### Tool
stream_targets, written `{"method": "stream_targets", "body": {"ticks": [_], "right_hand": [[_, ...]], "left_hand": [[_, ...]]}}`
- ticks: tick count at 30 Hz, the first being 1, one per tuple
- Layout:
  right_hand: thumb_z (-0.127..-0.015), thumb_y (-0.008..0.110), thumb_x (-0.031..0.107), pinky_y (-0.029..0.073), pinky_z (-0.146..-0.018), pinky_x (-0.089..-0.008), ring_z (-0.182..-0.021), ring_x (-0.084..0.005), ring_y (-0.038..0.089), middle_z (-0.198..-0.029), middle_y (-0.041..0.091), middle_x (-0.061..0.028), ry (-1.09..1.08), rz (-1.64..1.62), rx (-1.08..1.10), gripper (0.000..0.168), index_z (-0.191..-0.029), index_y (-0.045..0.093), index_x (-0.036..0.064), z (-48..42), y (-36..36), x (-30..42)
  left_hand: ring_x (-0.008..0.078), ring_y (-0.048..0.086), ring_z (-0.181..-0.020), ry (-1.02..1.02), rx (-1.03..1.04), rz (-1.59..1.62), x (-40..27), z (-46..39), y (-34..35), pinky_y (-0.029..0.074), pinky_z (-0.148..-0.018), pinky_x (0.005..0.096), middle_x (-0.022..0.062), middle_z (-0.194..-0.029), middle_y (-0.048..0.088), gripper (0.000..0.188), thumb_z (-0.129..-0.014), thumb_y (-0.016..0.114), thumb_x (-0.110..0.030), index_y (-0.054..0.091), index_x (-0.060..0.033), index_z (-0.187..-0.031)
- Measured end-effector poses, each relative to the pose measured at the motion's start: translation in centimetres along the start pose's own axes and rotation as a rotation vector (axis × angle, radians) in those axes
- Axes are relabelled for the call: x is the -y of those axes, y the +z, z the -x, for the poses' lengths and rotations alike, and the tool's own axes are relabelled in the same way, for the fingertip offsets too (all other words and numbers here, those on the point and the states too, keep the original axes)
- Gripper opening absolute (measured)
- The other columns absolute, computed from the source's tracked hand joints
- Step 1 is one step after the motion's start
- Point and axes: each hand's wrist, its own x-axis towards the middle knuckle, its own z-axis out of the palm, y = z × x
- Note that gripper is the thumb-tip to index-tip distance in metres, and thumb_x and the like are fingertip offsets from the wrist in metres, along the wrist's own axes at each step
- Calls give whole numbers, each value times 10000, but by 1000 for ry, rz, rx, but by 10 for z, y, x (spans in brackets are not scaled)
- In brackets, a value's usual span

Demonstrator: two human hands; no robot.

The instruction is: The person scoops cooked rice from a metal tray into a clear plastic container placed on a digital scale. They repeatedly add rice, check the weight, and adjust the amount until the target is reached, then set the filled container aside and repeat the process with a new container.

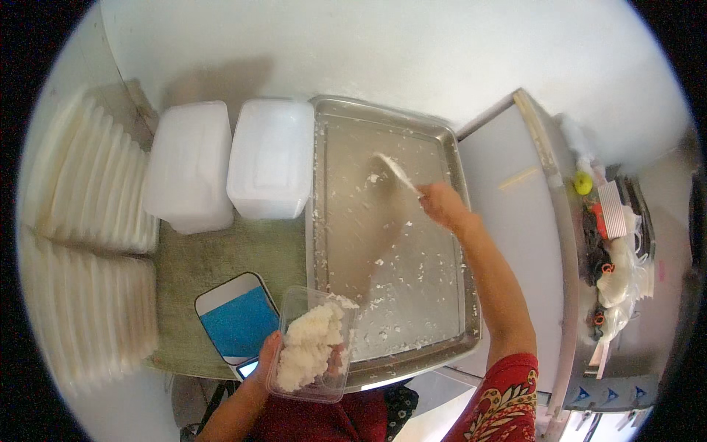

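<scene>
My left hand (267, 356) holds a clear plastic container (293, 301) near the tray's front left corner. Clumps of cooked white rice (309, 342) fill much of it. Over a large metal tray (395, 309), my right hand (444, 207) grips a pale spoon or paddle (399, 172) by its handle. The far end of that utensil is blurred, so its exact shape is unclear. Scattered white grains and small clumps lie on the tray, with one larger bit (373, 178) beside the utensil.
A digital scale (237, 317) with a blue top sits left of the container on a green table surface (221, 276). Behind it stand two stacks of plastic containers (270, 160) (190, 160). Tall rows of nested pale containers (88, 309) line the left. Bags and small items (613, 282) hang at right.
</scene>
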Motion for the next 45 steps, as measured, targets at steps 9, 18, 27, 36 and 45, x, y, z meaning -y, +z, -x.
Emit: {"method": "stream_targets", "body": {"ticks": [9,18,27,36,45], "right_hand": [[-725,505,102,461,-707,-442,-759,-372,583,-818,602,-206,-61,-210,-5,329,-1041,594,107,47,9,60],[-756,521,90,457,-562,-328,-576,-210,554,-642,585,-115,-5,-710,182,326,-1075,581,71,60,7,111],[-836,522,107,318,-383,-194,-507,-73,406,-684,499,-51,347,-1886,412,264,-1070,494,-12,93,52,118],[-849,492,75,302,-385,-183,-506,-68,367,-698,453,-53,317,-2135,417,315,-1146,421,-5,107,58,131],[-839,505,80,300,-376,-198,-504,-86,400,-695,488,-75,291,-2162,356,353,-1175,431,1,127,56,121]], "left_hand": [[377,472,-1069,-2,-46,-19,-4,0,16,382,-906,479,250,-1249,400,809,-761,383,-591,288,0,-1306],[376,490,-1051,27,-24,128,-3,4,15,410,-877,496,245,-1231,419,694,-814,388,-499,319,7,-1284],[381,470,-1079,-9,187,284,-4,-3,11,382,-897,521,256,-1229,414,703,-834,384,-493,276,20,-1302],[401,482,-1049,16,119,226,-3,2,6,381,-902,506,267,-1226,411,743,-813,395,-527,273,16,-1305],[365,504,-1030,87,13,-43,-2,0,22,420,-866,471,249,-1223,421,782,-795,383,-577,264,-4,-1314]]}}
